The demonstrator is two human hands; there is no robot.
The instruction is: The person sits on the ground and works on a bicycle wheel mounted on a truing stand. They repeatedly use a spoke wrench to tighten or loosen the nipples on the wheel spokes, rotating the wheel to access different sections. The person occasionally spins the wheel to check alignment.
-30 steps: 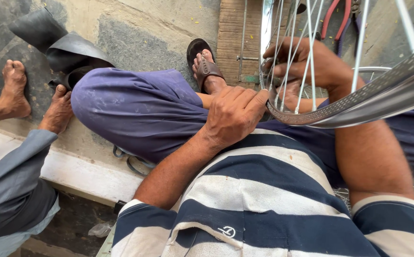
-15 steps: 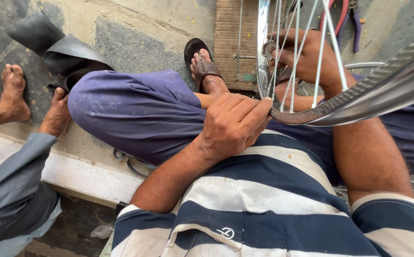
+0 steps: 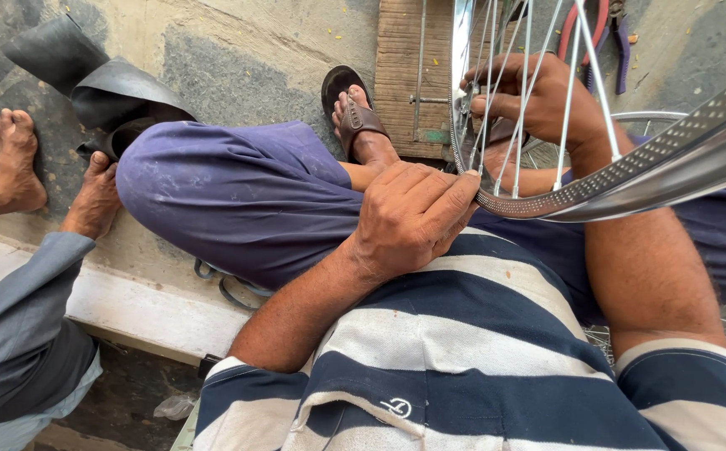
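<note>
A shiny metal bicycle wheel rim with thin spokes rests across my lap. My left hand grips the rim's near edge over my striped shirt. My right hand reaches in among the spokes, fingers pinched around the hub area behind them. What the fingertips hold there is hidden by the spokes. My knee in purple trousers is bent to the left, and my sandalled foot rests on the ground beyond it.
A black rubber inner tube lies on the concrete at upper left. Another person's bare feet and grey trouser leg are at the left. A wooden board and red-handled pliers lie ahead. A white kerb runs below.
The rim has tilted and shifted slightly left across my lap. My right hand has moved deeper among the spokes; my left hand has slid a little along the rim.
</note>
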